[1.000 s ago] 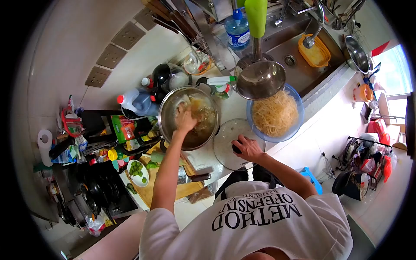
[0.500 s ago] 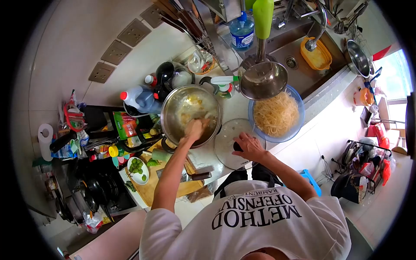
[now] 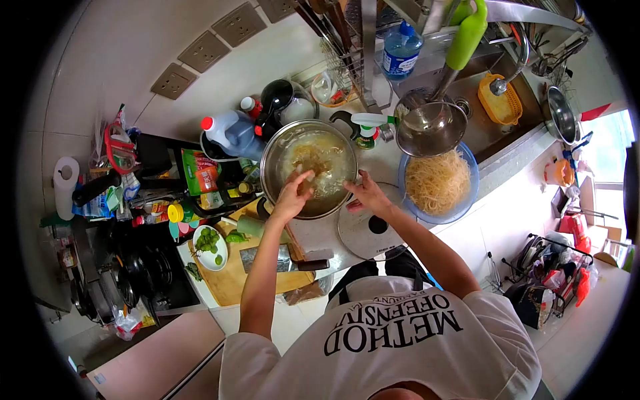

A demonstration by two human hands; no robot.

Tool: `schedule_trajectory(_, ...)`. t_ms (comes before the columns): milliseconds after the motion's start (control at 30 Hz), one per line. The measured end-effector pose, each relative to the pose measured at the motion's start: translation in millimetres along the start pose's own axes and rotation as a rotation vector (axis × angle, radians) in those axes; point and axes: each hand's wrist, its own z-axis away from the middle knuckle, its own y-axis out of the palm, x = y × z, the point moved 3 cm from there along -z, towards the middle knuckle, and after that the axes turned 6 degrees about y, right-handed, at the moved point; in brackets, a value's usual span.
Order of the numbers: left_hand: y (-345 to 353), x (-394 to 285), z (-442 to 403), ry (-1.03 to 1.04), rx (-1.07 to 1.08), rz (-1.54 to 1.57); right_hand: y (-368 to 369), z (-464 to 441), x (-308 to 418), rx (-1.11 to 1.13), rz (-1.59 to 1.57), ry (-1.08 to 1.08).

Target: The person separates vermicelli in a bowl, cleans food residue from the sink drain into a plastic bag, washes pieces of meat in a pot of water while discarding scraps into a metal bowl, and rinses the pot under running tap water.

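My left hand (image 3: 295, 197) is over the near part of a steel pot (image 3: 268, 177), its fingers apart and nothing seen in them. Inside the pot is cloudy liquid with yellowish pieces (image 3: 316, 160). My right hand (image 3: 371, 199) has its fingers spread at the pot's right rim; whether they touch it I cannot tell. Below that hand lies a round glass lid (image 3: 360, 233) with a black knob. A blue bowl (image 3: 475, 175) heaped with thin pale noodles (image 3: 437, 183) stands to the right.
Above the noodles hangs a steel ladle-like bowl (image 3: 432, 130). A cleaver (image 3: 267, 259) lies on the wooden board (image 3: 227, 283) by a plate of green fruits (image 3: 209, 245). Bottles (image 3: 233, 133) crowd behind the pot. The sink (image 3: 527, 73) holds a yellow basket (image 3: 500, 100).
My right hand has left the lid's knob and moved up to the pot's rim. My left hand has lifted out of the pot's liquid, its fingers now spread. The view has shifted slightly.
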Motion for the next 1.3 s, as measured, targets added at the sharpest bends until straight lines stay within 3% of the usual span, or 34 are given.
schedule_trajectory(233,0,-16,25,0.065,-0.109,-0.361,16,-11,8,0.117,-0.162,0.066)
schedule_trajectory(333,-7,-11,40,0.044,-0.137,-0.174,23,1,16,0.059,-0.106,0.073)
schedule_trajectory(433,-8,1,44,0.009,-0.173,0.111,21,-6,13,0.064,-0.123,0.1)
schedule_trajectory(467,-2,15,41,0.093,-0.217,0.37,20,-8,11,0.069,-0.115,0.091)
schedule_trajectory(567,-16,-21,38,0.022,-0.208,1.247,25,-3,12,0.019,-0.105,0.076)
schedule_trajectory(600,-21,-26,36,0.024,-0.197,1.28,26,0,14,-0.009,-0.102,0.072)
schedule_trajectory(700,-28,-54,38,0.135,-0.088,1.447,20,-8,16,0.033,-0.13,0.097)
schedule_trajectory(800,-42,-136,73,0.306,0.079,1.465,20,0,23,0.018,-0.08,0.11)
schedule_trajectory(933,-24,-202,145,0.67,0.563,1.674,25,29,26,0.018,-0.083,0.066)
schedule_trajectory(1067,-33,-279,198,0.895,0.66,1.761,26,43,13,0.109,-0.151,0.111)
schedule_trajectory(1300,-40,-280,217,0.924,0.667,1.768,29,80,7,0.16,-0.156,0.104)
